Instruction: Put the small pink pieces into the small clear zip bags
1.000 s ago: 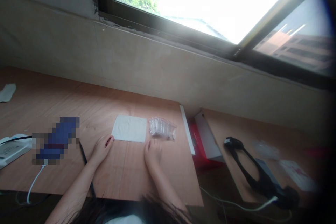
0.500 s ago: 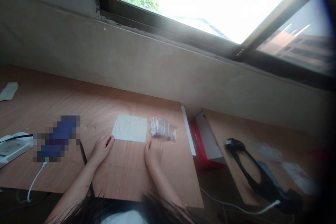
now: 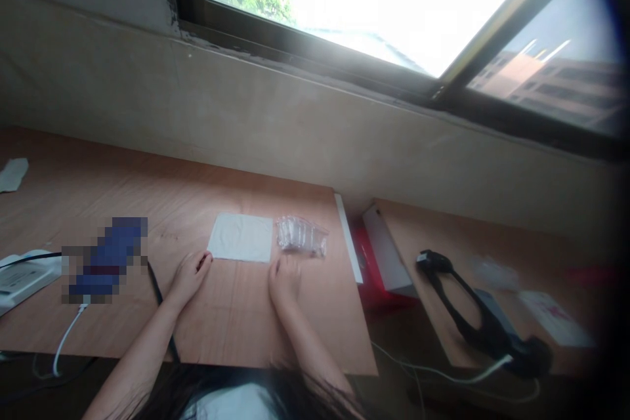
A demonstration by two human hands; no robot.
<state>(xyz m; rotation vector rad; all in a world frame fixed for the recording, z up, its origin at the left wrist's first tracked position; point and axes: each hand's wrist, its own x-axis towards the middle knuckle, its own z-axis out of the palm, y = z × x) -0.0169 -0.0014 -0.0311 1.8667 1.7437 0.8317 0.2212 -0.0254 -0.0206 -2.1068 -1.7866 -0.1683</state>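
On the wooden table my left hand rests with its fingers curled in, close to the lower left corner of a white folded cloth or tissue. My right hand lies in a loose fist just below the cloth's right end. Nothing shows in either hand, though the inner fingers are partly hidden. A clear plastic bag with several small clear pieces inside lies flat beyond my right hand, beside the cloth. What the pieces are is too small to tell.
Left of me are a blurred-out dark blue object with a white cable and a white power strip. A gap with a red-and-white box separates the second table, which bears a black strap-like device. A window is ahead.
The view has shifted slightly, so the second table and the window sit a little further left. Both hands, the cloth and the bag keep their places on the table.
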